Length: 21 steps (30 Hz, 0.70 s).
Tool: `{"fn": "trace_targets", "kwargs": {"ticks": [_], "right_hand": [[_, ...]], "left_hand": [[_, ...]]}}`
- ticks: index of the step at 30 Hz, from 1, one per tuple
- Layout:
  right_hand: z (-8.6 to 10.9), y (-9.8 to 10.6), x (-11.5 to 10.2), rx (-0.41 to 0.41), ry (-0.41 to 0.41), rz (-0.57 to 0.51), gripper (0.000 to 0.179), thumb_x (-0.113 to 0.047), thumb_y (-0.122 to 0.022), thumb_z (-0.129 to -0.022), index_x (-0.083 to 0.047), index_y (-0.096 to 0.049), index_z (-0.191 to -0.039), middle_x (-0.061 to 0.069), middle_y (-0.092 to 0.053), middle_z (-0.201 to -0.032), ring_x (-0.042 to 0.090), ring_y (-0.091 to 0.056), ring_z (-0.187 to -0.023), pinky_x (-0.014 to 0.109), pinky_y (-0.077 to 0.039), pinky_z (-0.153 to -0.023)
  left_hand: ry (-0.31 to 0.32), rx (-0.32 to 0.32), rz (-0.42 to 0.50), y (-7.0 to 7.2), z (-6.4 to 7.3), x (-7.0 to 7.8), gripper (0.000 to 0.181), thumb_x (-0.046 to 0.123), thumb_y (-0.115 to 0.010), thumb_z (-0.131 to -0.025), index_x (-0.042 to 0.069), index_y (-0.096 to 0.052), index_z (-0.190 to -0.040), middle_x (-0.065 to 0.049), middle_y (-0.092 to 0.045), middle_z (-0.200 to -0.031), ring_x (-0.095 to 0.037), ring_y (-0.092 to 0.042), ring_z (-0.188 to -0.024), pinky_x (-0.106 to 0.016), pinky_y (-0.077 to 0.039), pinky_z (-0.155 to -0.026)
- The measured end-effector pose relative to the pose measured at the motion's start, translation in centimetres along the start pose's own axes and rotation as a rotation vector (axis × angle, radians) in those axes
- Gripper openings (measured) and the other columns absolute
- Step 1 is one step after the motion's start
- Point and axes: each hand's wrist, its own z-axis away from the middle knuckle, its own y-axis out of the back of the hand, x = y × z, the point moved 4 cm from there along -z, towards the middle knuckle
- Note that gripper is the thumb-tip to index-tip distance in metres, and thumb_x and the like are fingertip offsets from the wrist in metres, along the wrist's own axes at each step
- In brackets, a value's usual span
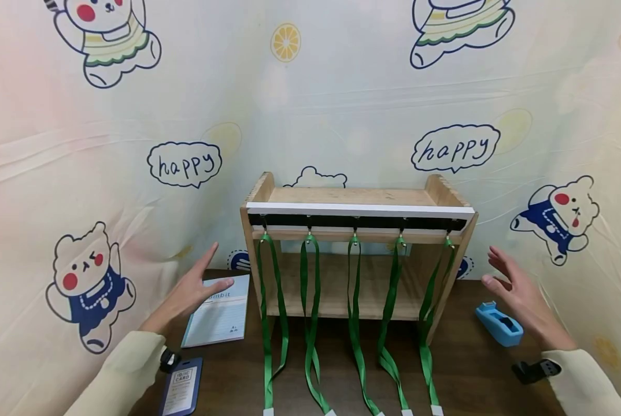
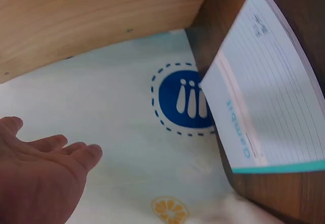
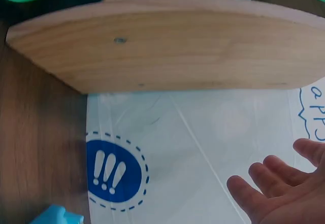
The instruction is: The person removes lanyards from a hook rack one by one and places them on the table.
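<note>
My left hand (image 1: 196,289) is held up to the left of a small wooden shelf (image 1: 352,197), fingers extended and thumb apart, with nothing in it. In the head view it overlaps a light-blue lined notebook (image 1: 218,320). On the other side, my right hand (image 1: 524,300) hovers empty with relaxed fingers, beside and above a blue tape dispenser (image 1: 499,325). Several green lanyards (image 1: 266,341) hang by metal clips from hooks on the shelf's black front strip (image 1: 331,221). Their lower ends have white tips. The wrist views show both palms apart from the shelf's side panels (image 3: 213,51).
A blue ID card holder (image 1: 180,388) lies at the front left of the dark wooden table (image 1: 227,375), close to my left sleeve. Behind the shelf hangs a pale cloth (image 1: 310,127) printed with cartoon bears, orange slices and speech bubbles.
</note>
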Motion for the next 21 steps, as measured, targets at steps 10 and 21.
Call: {"fn": "trace_targets", "kwargs": {"ticks": [10,21], "right_hand": [[0.4,-0.3,-1.0,0.001,-0.027,-0.1,0.065,-0.035,-0.04,-0.108,-0.028,-0.008,-0.164,0.025,-0.023,-0.166,0.047,-0.026,-0.147,0.04,-0.031,-0.124],[0.4,-0.5,-2.6,0.038,0.061,-0.225,0.059,-0.025,-0.039,-0.108,-0.024,-0.018,-0.163,0.006,-0.036,-0.163,-0.018,-0.041,-0.123,0.001,-0.039,-0.09]], "left_hand": [[0.008,-0.01,0.174,-0.3,-0.2,1.1,0.094,0.063,-0.053,-0.094,0.04,0.007,-0.161,-0.011,-0.001,-0.173,-0.049,-0.017,-0.154,-0.069,-0.025,-0.117],[-0.025,-0.009,0.335,-0.7,-0.8,2.3,0.091,0.056,-0.058,-0.096,0.039,0.002,-0.162,-0.008,-0.005,-0.173,-0.043,-0.014,-0.157,-0.066,-0.022,-0.12]]}}
